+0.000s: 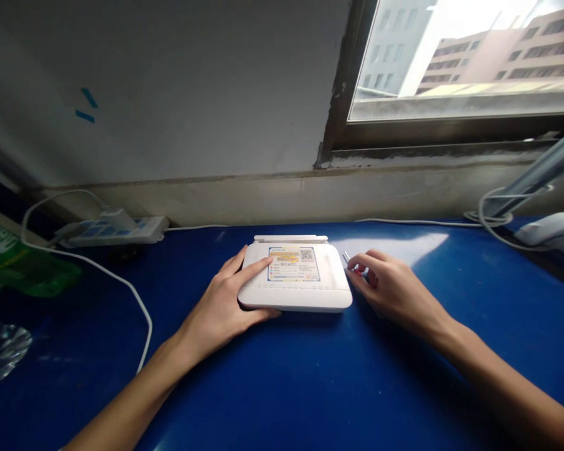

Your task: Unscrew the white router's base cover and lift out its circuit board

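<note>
A flat white router (pixel 295 282) with a printed label on its upper face lies on the blue table (pixel 310 382), its folded antennas along the far edge. My left hand (pixel 225 300) grips its left side, the forefinger stretched onto the label and the thumb under the near edge. My right hand (pixel 385 285) rests on the table just right of the router, fingers curled around a small tool with a metal tip and red handle (pixel 352 264).
A white power strip (pixel 115 230) with a plugged cable sits at the back left by the wall. A green packet (pixel 14 260) and clear plastic (pixel 0 351) lie at the left edge. White cables and a grey arm (pixel 531 181) stand at the back right under the window.
</note>
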{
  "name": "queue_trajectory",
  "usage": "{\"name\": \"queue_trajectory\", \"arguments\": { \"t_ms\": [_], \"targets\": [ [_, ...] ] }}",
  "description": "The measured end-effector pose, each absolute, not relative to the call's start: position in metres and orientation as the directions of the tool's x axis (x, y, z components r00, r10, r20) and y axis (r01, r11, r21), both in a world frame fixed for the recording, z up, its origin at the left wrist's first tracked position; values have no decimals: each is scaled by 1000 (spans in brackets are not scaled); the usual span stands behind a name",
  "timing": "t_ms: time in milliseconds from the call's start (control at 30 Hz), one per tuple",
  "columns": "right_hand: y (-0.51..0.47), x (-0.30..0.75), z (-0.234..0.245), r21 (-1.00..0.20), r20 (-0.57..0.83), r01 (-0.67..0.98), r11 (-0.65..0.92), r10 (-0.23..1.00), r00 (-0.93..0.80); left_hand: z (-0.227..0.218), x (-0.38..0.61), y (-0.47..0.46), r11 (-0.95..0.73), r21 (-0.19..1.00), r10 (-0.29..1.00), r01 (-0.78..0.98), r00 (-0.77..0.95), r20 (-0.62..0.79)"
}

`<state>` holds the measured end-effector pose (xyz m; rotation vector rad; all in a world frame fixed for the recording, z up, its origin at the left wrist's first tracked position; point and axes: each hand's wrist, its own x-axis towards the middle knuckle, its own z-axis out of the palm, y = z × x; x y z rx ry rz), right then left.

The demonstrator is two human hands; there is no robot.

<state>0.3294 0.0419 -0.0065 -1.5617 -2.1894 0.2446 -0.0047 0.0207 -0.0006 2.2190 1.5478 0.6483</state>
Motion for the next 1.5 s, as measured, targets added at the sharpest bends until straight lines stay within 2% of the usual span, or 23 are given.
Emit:
{"name": "queue_trajectory", "arguments": {
  "t_ms": [200,700,1033,1267,1333,1400,1500],
  "targets": [
    [41,329,-7,-375,254,848,374,921,-294,-4,1,20,-367,552,930,748,292,222],
    [42,328,-8,-395,298,852,343,925,-234,-4,0,13,-379,532,925,757,301,230],
    [44,328,-9,-421,317,841,338,924,-213,-6,9,9,-350,564,937,748,269,224],
    [44,330,-7,-443,323,837,322,928,-186,0,5,8,-338,514,941,788,268,207],
    [44,331,-5,-450,349,830,329,921,-175,6,4,6,-332,496,940,802,233,250],
    [44,331,-2,-442,396,825,352,902,-172,13,3,6,-361,472,911,804,196,363],
    [41,330,3,-418,492,811,409,852,-176,19,1,6,-418,431,865,800,206,457]
  ]
}}
